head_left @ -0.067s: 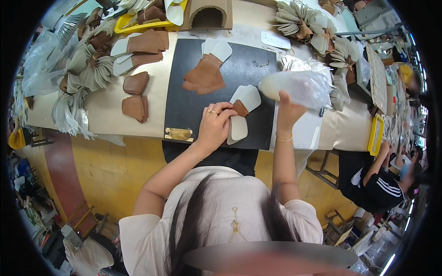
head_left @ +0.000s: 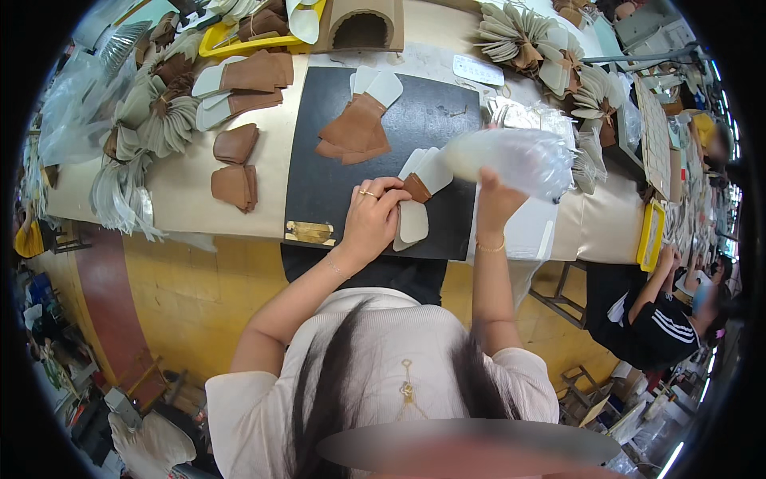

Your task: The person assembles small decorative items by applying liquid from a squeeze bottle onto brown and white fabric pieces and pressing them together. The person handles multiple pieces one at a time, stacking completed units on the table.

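My left hand (head_left: 370, 217) rests on the black mat (head_left: 439, 100), closed on a small leather piece, pale grey (head_left: 413, 223) on its near side. A brown edge (head_left: 416, 188) shows at the fingertips, with fanned white rounded ends (head_left: 429, 166) just beyond. My right hand (head_left: 500, 199) is raised over the right edge of the mat, wrapped round a clear plastic bag (head_left: 511, 160). Something pale shows inside the bag, blurred; the fingers under it are mostly hidden. A fan of brown leather pieces (head_left: 355, 128) with white ends lies farther back on the mat.
Brown leather stacks (head_left: 234, 188) lie left of the mat, near bundles of pale pieces (head_left: 163, 128). More bundles (head_left: 519, 40) fill the back right. A yellow tray (head_left: 215, 40) and a cardboard box with an arched opening (head_left: 359, 32) stand behind. A co-worker (head_left: 650, 311) sits at the right.
The plastic bag's rounded end has shifted slightly left and toward me, and my right thumb has lowered a little. My left hand and the leather piece stay in place.
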`<state>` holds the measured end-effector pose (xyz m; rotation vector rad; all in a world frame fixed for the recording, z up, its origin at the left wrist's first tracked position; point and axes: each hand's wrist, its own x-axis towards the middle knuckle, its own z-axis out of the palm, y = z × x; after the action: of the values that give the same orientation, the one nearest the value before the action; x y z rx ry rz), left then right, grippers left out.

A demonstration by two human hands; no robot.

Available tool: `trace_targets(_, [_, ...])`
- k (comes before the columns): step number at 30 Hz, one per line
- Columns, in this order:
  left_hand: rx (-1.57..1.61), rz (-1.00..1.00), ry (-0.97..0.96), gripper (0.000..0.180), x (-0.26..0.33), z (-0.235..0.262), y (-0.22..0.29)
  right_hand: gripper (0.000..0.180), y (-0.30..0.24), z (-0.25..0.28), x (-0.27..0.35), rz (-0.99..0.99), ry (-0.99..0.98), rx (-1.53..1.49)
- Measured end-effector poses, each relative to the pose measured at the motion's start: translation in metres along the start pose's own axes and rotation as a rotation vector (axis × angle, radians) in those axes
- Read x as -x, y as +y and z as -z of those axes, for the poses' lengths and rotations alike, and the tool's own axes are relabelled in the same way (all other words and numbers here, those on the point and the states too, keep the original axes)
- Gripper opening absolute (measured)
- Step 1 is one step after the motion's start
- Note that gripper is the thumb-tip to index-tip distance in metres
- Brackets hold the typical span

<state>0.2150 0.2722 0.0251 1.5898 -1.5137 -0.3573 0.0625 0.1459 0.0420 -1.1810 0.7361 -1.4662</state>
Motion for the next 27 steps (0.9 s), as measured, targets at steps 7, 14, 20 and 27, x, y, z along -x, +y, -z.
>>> trace_targets(7, [-0.104, 0.096, -0.139, 0.053, -0.001, 0.0, 0.008, 0.061, -0.005, -0.001, -0.025, 0.091, -0.028, 0.804])
trace_targets(14, [-0.148, 0.116, -0.173, 0.06, -0.014, -0.002, 0.006, 0.068, -0.02, 0.009, -0.035, 0.24, 0.054, 0.193])
trace_targets(20, [-0.07, 0.144, -0.157, 0.05, -0.014, 0.001, 0.007, 0.077, -0.037, 0.009, -0.029, 0.227, 0.043, 0.211])
trace_targets(27, [0.076, 0.17, -0.122, 0.036, -0.014, 0.004, 0.006, 0.089, -0.039, 0.015, -0.03, 0.209, 0.017, 0.141])
